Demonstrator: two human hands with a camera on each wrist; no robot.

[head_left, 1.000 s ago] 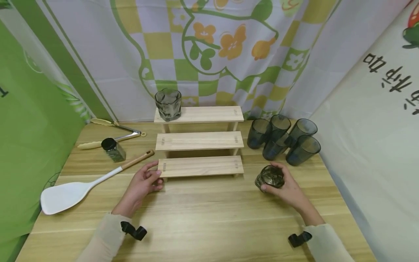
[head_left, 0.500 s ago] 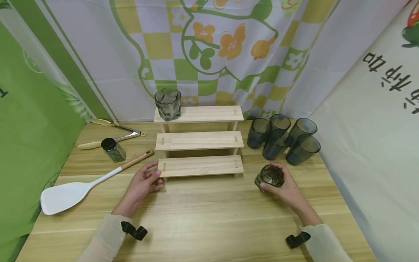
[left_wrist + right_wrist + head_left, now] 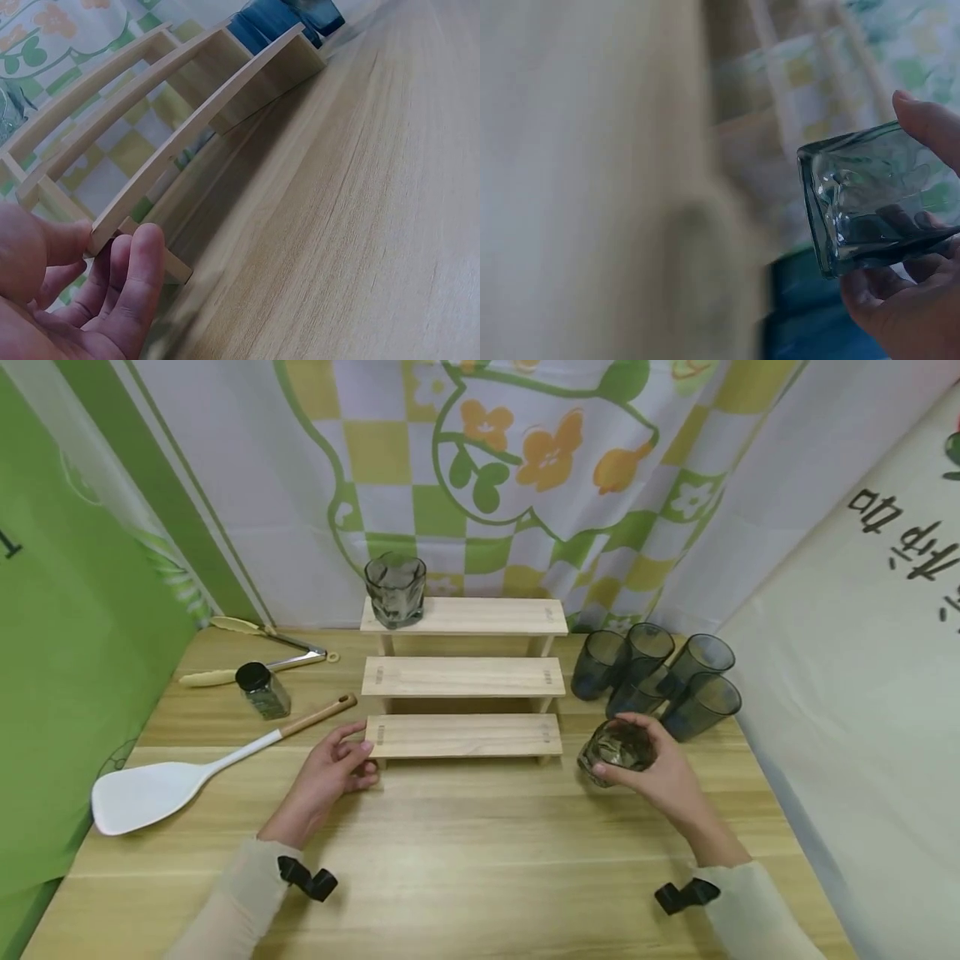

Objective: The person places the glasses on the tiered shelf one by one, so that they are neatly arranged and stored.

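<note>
A three-step wooden display rack [image 3: 465, 736] stands at the middle of the table. My left hand [image 3: 327, 777] pinches the left end of its lowest board, thumb above and fingers curled beneath in the left wrist view. Right of the rack, my right hand [image 3: 670, 774] grips a smoky, wavy-sided whisky glass [image 3: 617, 750], fingers and thumb around its sides. The right wrist view shows this glass [image 3: 870, 199] close up, held clear of the tabletop. A matching whisky glass [image 3: 396, 595] sits on the left end of the top step.
Several dark blue tumblers [image 3: 598, 667] are grouped right of the rack, just beyond my right hand. To the left lie tongs [image 3: 296, 658], a dark-lidded jar [image 3: 264, 692] and a white spatula [image 3: 153, 795]. A patterned curtain [image 3: 375, 452] hangs behind the table [image 3: 450, 877].
The whisky glass in my right hand has risen and shifted slightly left, tilting a little. My left hand keeps its grip on the rack. The head view has shifted slightly.
</note>
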